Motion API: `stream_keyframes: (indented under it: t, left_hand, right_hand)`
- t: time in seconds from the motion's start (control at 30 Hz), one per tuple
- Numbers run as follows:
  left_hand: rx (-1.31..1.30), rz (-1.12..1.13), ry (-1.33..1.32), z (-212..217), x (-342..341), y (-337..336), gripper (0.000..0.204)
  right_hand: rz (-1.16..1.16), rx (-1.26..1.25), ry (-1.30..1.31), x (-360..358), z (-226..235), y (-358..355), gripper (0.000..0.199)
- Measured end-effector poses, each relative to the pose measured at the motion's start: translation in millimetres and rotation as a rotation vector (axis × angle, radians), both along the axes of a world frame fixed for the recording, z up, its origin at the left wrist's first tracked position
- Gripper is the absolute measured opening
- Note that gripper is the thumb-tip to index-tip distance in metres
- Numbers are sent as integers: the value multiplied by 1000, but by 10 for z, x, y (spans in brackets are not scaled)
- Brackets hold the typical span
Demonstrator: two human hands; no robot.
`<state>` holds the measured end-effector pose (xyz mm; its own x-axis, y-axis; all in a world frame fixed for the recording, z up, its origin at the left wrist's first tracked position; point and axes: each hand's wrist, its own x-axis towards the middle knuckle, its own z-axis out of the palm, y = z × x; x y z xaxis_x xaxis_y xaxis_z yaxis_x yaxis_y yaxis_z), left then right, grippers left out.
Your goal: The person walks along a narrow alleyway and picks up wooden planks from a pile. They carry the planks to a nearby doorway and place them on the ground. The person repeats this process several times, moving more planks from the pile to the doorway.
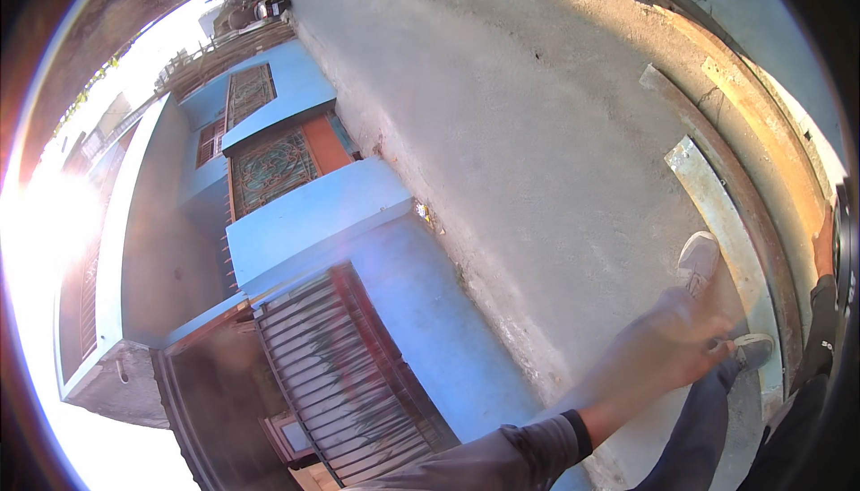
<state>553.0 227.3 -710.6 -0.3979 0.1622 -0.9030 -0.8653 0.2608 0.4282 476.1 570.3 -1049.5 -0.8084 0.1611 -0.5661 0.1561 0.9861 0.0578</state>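
Note:
My left hand [694, 348] reaches out over the ground at the lower right, above my legs and shoes. Its fingers look bent but are smeared by motion, and no object shows in them. A pale, rust-stained strip [717, 200] lies just past that hand, beside my white shoe [699, 256]. At the far right rim is my right hand [822, 245], close to a dark curved object [842, 254] that is cut off by the picture's edge. Its fingers are mostly hidden, so its grip does not show.
A brown strip [708, 124] and a yellowish board [761, 106] lie alongside the pale one. Grey concrete paving [502, 124] stretches away. To the left stands a blue house [313, 213] with a barred gate [349, 374], tilted in view. Bright sun glares at the left rim.

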Motion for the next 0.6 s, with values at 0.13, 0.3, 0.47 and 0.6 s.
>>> stream_keyframes:
  t: [0.13,0.3,0.47,0.6]
  left_hand:
    - [28,108,-55,80,-57,-53,43]
    - [-31,44,-33,-4,-12,-82,48]
    - [-28,25,-41,-36,31,-6,48]
    - [-62,7,-61,47,-21,-45,45]
  right_hand:
    - [-149,-378,-62,-219,998,-723,70]
    - [-181,-526,-391,-115,1679,-1173,64]
    - [-238,-593,-289,453,1022,-961,55]
    - [-283,-418,-64,485,944,-1079,56]
